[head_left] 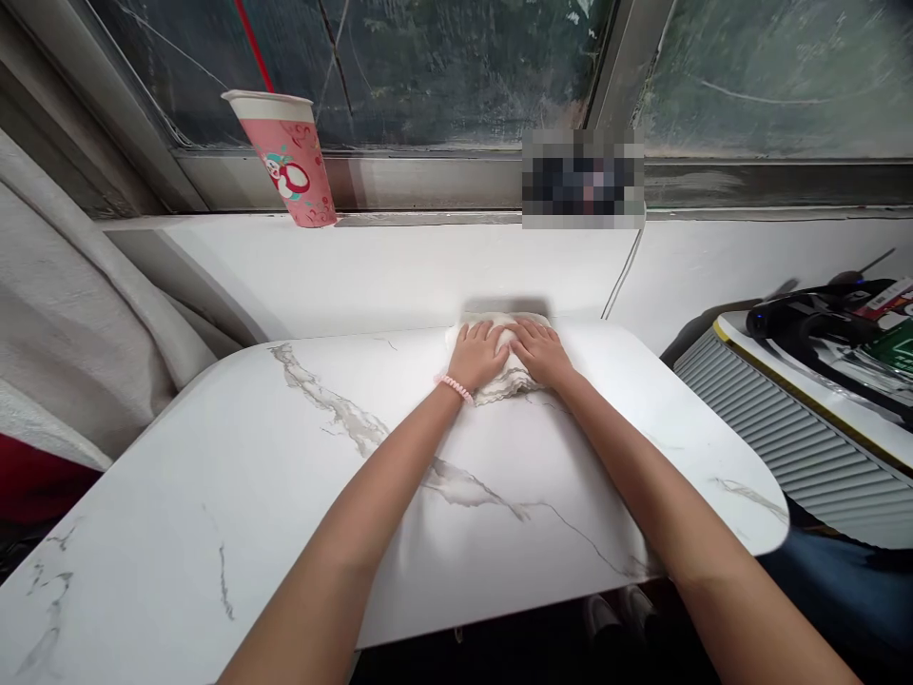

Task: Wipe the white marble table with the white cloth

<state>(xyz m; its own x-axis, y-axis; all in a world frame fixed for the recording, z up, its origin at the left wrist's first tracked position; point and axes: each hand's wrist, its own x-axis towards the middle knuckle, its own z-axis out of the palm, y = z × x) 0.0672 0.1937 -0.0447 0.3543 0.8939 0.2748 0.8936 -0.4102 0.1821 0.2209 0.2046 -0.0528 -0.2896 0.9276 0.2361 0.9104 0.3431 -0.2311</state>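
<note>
A folded white cloth [508,383] lies at the far edge of a white marble-patterned table [300,476], against the white wall ledge. My left hand [476,354], with a pink bead bracelet on the wrist, lies flat on the cloth's left half with fingers stretched out. My right hand [542,350] lies flat on the right half, fingers together and extended, touching the left hand. Both arms reach straight forward across the table. Most of the cloth is hidden under the hands.
A pink paper cup [289,157] with a cartoon print stands on the window sill at the left. A white cable [624,271] hangs down the wall. A ribbed grey appliance [785,428] with black items on top stands at the right. Grey curtain [64,314] hangs left.
</note>
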